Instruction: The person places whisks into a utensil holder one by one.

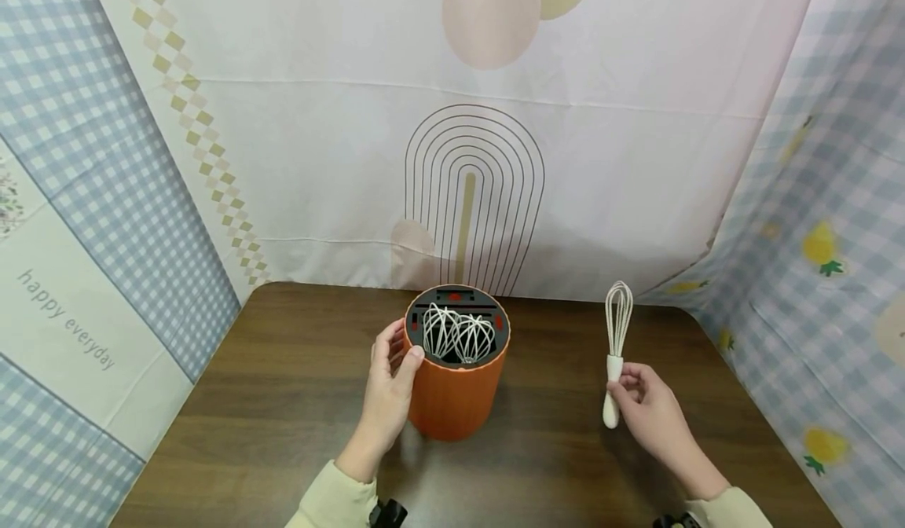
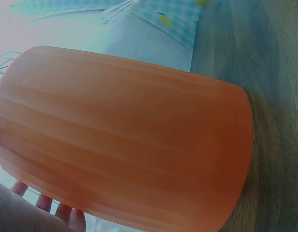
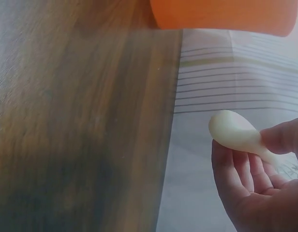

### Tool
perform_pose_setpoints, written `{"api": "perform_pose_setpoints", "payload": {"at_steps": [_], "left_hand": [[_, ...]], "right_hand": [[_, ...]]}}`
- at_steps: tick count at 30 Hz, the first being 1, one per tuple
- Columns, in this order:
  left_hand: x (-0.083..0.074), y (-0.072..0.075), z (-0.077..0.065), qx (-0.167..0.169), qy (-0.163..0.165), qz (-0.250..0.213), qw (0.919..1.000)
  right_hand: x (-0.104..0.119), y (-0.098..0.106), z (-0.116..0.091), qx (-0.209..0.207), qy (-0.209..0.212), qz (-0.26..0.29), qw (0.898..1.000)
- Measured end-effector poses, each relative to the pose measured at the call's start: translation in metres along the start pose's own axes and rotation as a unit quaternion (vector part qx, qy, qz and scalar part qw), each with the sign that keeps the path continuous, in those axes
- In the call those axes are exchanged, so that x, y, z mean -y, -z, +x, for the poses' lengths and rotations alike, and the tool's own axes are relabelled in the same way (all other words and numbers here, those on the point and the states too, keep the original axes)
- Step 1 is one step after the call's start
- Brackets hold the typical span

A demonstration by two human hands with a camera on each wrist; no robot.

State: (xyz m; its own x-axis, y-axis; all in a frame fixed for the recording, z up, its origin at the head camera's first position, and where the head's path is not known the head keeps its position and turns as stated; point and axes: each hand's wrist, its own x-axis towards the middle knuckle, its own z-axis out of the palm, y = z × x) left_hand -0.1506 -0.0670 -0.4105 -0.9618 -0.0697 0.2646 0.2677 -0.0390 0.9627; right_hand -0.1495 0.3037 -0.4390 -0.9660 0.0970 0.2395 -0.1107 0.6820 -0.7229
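Note:
An orange utensil holder [image 1: 456, 402] with a black slotted top [image 1: 459, 298] stands upright on the table. Two wire whisk heads [image 1: 456, 333] stick up out of its large opening; their handles are hidden inside. My left hand [image 1: 387, 383] grips the holder's left side near the rim, thumb at the front and fingers farther back. Away to the right, my right hand [image 1: 654, 410] pinches a small whisk [image 1: 615, 363] by its white handle, wires pointing up. The rounded handle end [image 3: 231, 129] shows between thumb and fingers in the right wrist view.
The brown wooden table [image 1: 283, 434] runs back to a pale printed cloth [image 1: 339, 159]. Blue checked cloth hangs at the left [image 1: 92, 119] and the right [image 1: 799, 292]. Bare tabletop lies between the holder and my right hand.

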Motion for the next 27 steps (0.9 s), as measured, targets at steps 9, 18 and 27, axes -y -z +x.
{"api": "perform_pose_setpoints", "payload": {"at_steps": [9,18,27], "left_hand": [[-0.001,0.000,0.000,0.002,-0.004,-0.003,1.0000],[0.000,0.000,0.000,0.002,-0.003,0.001,1.0000],[-0.002,-0.001,-0.001,0.000,0.000,0.002,1.0000]], "right_hand": [[0.020,-0.003,0.002,0.000,-0.002,0.044,0.999],[0.041,-0.009,0.006,0.009,0.010,0.103,0.995],[0.074,-0.021,0.011,0.018,0.043,0.184,0.982]]}}
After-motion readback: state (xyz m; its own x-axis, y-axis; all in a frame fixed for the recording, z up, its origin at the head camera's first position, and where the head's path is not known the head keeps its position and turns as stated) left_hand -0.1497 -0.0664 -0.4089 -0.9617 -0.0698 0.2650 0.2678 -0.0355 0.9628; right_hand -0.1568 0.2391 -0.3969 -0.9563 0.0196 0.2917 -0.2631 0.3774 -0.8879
